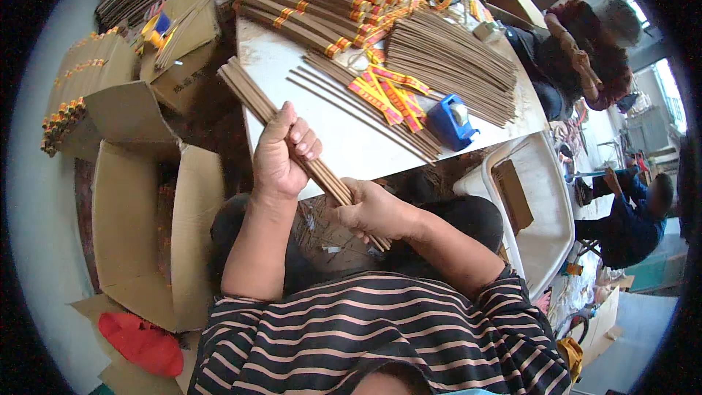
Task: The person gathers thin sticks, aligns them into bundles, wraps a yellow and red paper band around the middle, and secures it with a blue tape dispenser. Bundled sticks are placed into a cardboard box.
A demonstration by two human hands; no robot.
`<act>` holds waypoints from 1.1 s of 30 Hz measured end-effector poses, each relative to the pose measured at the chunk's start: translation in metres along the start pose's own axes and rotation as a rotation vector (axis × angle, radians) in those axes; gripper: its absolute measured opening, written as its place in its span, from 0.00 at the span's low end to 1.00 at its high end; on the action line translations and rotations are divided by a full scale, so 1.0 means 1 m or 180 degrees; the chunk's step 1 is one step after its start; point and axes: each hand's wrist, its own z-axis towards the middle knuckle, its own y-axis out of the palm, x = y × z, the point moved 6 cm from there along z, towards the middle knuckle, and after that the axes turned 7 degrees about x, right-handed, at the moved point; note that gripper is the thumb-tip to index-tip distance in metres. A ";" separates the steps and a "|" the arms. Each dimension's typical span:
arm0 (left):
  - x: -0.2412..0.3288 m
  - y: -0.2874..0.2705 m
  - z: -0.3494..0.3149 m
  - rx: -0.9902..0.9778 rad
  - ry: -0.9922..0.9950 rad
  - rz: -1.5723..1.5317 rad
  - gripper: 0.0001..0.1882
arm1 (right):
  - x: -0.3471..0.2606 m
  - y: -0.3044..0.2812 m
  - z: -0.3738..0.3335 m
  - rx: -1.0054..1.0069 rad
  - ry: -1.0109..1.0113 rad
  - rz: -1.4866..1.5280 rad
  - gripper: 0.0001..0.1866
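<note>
A bundle of brown incense sticks [252,88] slants across in front of me, over the near edge of the white table. My left hand [287,150] is wrapped round its upper half, and my right hand [373,208] grips it lower down. The bundle's lower ends stick out below the right hand. On the table beyond lie loose incense sticks [351,110], red and yellow paper bands [391,95] and a blue tape dispenser [452,123]. A wide pile of unbanded incense sticks [453,66] spreads behind the dispenser.
Banded stick bundles [314,0] are stacked at the table's far side. An open cardboard box [135,212] stands at my left, with a red cloth [140,344] near it. A white tub [541,212] is at my right. Two other people [585,51] sit farther right.
</note>
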 end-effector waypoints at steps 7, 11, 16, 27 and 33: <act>0.032 -0.035 0.017 0.0868 0.0429 -0.0186 0.16 | -0.026 -0.136 -0.015 0.1275 -0.1236 -0.1762 0.12; 0.014 -0.030 0.023 0.0817 0.0261 -0.0041 0.16 | -0.039 -0.275 -0.012 0.3312 -0.1559 -0.3231 0.11; 0.009 -0.031 0.028 0.0849 0.0206 0.0078 0.16 | -0.020 -0.330 0.016 0.3075 -0.0572 -0.4355 0.18; 0.002 -0.036 0.031 0.0894 0.0078 0.0185 0.16 | -0.011 -0.341 0.036 0.2830 -0.0554 -0.4878 0.10; 0.001 -0.035 0.031 0.1075 0.0107 0.0257 0.16 | -0.006 -0.346 0.030 0.2733 -0.0326 -0.4593 0.09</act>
